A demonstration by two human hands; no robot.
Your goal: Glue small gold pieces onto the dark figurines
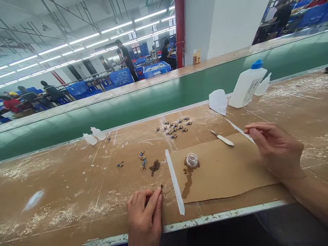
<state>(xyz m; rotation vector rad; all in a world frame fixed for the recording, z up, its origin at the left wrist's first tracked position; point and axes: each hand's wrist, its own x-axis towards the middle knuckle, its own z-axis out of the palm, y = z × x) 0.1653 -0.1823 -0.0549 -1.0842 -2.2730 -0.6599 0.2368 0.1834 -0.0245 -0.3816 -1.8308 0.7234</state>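
Observation:
My left hand (145, 215) rests at the table's front edge, thumb and forefinger pinched at a small dark brown ring (161, 186). Just beyond it lies a pile of similar brown rings (154, 166). Beside that pile is a cluster of small blue and gold parts (142, 160). Over the right end of a cardboard sheet (222, 174), my right hand (278, 147) is raised, thumb and forefinger pressed together; what they hold, if anything, is too small to make out. A small clear round cup (192, 160) stands on the cardboard, with a dark wet stain around and in front of it.
A white-handled knife (225, 139) lies at the cardboard's far edge. More blue and gold parts (175, 128) are spread farther back. A large white bottle (247, 87) stands at the back right; two small squeeze bottles (94, 135) lie at the left. A green conveyor belt (153, 102) runs behind.

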